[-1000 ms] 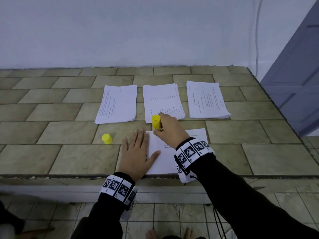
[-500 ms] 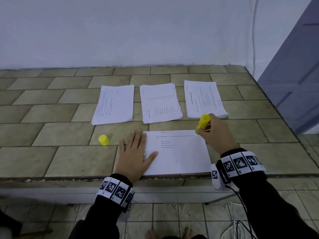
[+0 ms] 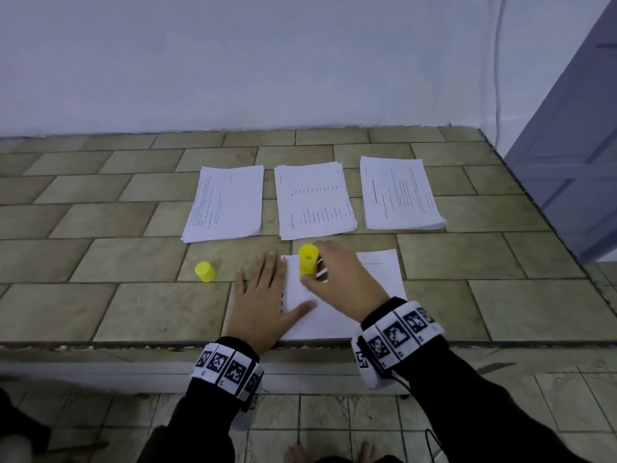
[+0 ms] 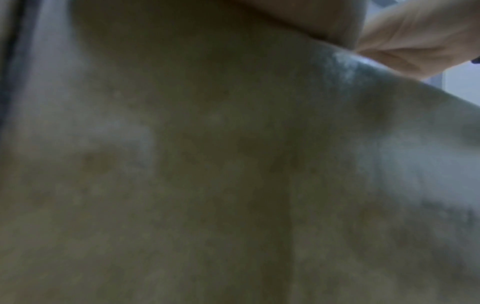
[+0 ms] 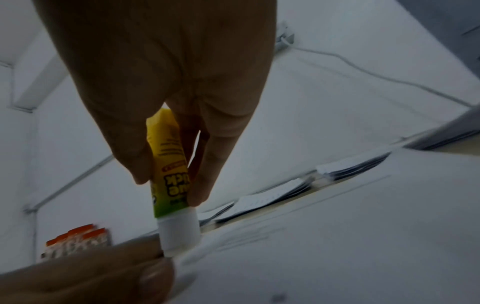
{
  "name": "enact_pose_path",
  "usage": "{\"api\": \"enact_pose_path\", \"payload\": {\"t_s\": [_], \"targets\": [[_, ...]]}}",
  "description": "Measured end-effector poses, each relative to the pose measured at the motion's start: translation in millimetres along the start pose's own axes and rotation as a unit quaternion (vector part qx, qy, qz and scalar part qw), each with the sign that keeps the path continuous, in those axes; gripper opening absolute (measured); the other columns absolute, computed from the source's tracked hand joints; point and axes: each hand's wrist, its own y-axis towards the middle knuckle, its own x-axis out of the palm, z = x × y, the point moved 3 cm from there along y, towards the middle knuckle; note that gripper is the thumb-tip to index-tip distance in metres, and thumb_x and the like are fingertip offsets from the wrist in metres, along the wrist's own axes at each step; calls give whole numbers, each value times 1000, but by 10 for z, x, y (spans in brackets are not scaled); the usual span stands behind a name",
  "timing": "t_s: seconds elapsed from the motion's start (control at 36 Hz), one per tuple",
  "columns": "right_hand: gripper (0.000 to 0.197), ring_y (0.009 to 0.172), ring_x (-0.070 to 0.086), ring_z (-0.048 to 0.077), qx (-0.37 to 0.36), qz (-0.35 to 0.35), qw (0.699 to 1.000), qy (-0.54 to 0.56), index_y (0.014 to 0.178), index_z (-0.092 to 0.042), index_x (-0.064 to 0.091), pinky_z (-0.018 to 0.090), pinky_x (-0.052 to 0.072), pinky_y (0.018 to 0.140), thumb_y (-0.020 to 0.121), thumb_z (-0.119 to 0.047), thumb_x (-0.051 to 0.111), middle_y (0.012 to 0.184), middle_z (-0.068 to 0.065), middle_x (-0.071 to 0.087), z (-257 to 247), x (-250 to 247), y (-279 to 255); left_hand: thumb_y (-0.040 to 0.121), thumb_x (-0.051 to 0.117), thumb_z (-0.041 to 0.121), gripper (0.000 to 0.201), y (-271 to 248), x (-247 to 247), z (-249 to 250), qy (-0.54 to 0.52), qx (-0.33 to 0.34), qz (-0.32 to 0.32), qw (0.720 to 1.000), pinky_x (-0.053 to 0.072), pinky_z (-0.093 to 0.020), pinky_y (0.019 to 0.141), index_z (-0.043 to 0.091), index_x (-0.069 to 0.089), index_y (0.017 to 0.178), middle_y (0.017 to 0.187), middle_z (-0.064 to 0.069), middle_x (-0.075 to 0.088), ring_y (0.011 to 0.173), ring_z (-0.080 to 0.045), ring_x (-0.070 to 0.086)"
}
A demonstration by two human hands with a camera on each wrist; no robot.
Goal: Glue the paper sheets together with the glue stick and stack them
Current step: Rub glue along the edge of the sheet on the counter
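A single white sheet (image 3: pixel 377 282) lies at the tiled ledge's front edge. My left hand (image 3: pixel 263 295) lies flat with spread fingers on the sheet's left edge and the tile beside it. My right hand (image 3: pixel 337 279) grips a yellow glue stick (image 3: pixel 307 259) upright over the sheet's upper left corner. In the right wrist view the glue stick (image 5: pixel 171 181) points down, with its white tip on the sheet (image 5: pixel 363 236) beside a left fingertip (image 5: pixel 153 275). The yellow cap (image 3: pixel 205 272) stands on the tile to the left. The left wrist view is dark and blurred.
Three paper stacks lie in a row farther back: left (image 3: pixel 225 203), middle (image 3: pixel 314 200), right (image 3: pixel 400 193). A white wall rises behind the ledge (image 3: pixel 100 295). A grey door (image 3: pixel 574 128) stands at the right, with a cable (image 3: pixel 499 61) down the wall. Floor tiles lie below.
My right hand carried the glue stick from the sheet's upper left to its upper right, then back to the upper left. The left hand stayed flat on the sheet.
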Motion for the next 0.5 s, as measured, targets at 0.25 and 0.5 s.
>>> {"api": "enact_pose_path", "payload": {"t_s": [0.25, 0.5], "targets": [[33, 96, 57, 25, -27, -36, 998, -52, 117, -10, 52, 40, 50, 84, 89, -21, 63, 104, 10, 58, -76, 235, 28, 70, -13, 91, 118, 14, 25, -18, -11, 18, 23, 1000, -2, -54, 121, 17, 12, 158, 166, -2, 5, 153, -19, -4], [18, 88, 60, 21, 16, 1, 998, -57, 97, -15, 52, 42, 53, 78, 85, -22, 64, 96, 5, 58, 200, -52, -137, 65, -13, 92, 119, -18, -52, 30, 4, -6, 5, 1000, -5, -51, 120, 18, 1, 158, 166, -2, -5, 152, -19, -8]]}}
